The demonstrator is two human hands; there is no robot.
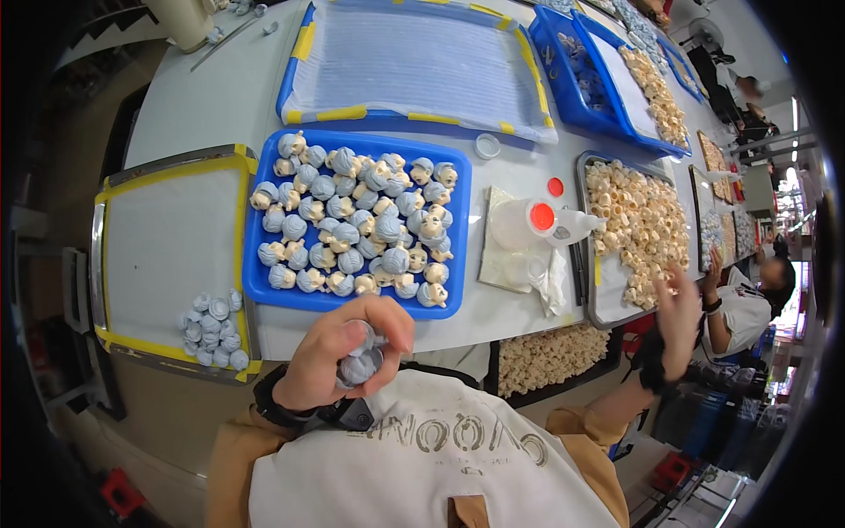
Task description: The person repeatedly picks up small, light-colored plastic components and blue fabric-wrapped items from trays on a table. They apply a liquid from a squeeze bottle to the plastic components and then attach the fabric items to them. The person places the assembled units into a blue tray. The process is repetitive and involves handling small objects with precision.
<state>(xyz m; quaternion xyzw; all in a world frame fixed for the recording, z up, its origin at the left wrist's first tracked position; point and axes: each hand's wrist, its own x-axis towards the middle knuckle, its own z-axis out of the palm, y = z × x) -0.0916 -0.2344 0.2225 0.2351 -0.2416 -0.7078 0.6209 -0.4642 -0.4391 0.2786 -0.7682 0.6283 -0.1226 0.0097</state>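
Note:
Close to my body, my left hand (339, 339) is closed around blue-grey doll hair pieces (359, 365); the fingers partly cover them, so their number cannot be made out. My right hand (678, 321) is raised at the right, fingers stretched and apart, with nothing visible in it. It is nearest to a metal-rimmed tray (591, 304) heaped with small beige hollow doll face parts (638, 220). In front of my left hand lies a blue tray (250, 255) filled with doll heads (343, 233) that have blue-grey hair and beige faces.
At left, a yellow-taped frame tray (167, 238) carries loose hair pieces (211, 330). Squeeze bottles (519, 220) with a red cap stand mid-table. Behind are a padded blue tray (422, 66) and a blue bin (563, 84). Another person (748, 304) works at right.

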